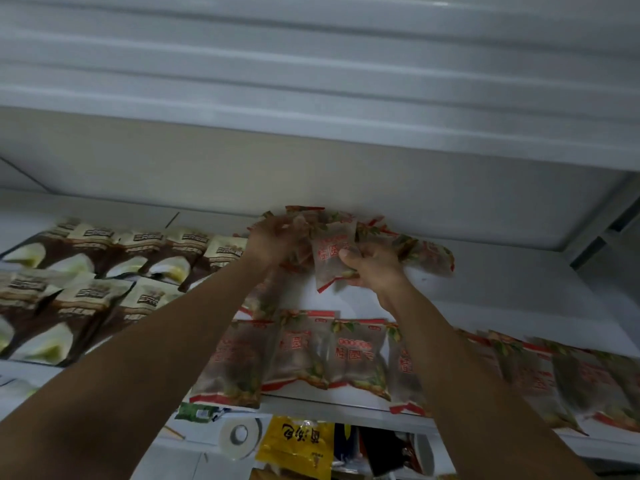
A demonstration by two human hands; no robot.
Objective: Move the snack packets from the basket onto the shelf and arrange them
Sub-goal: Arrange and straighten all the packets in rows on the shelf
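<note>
The right hand (372, 268) reaches up onto a white shelf (502, 289), thumb and curled fingers clamped on a clear dried-longan packet (332, 261) with red lettering, held upright and tilted slightly. Just left of it, the left hand (272, 239) has its fingers curled around the top of a loose pile of longan packets (426, 254), which spreads behind and to the right of both hands against the shelf's back wall. Nearer the person than the hands, a row of matching packets (353, 355) lies flat and overlapping along the shelf's front edge. Left of the left hand lie brown-and-cream snack packets (86, 299) in two rows. Below the forearms, under the shelf, are a yellow bag (298, 441) and a white tape roll (239, 436).
</note>
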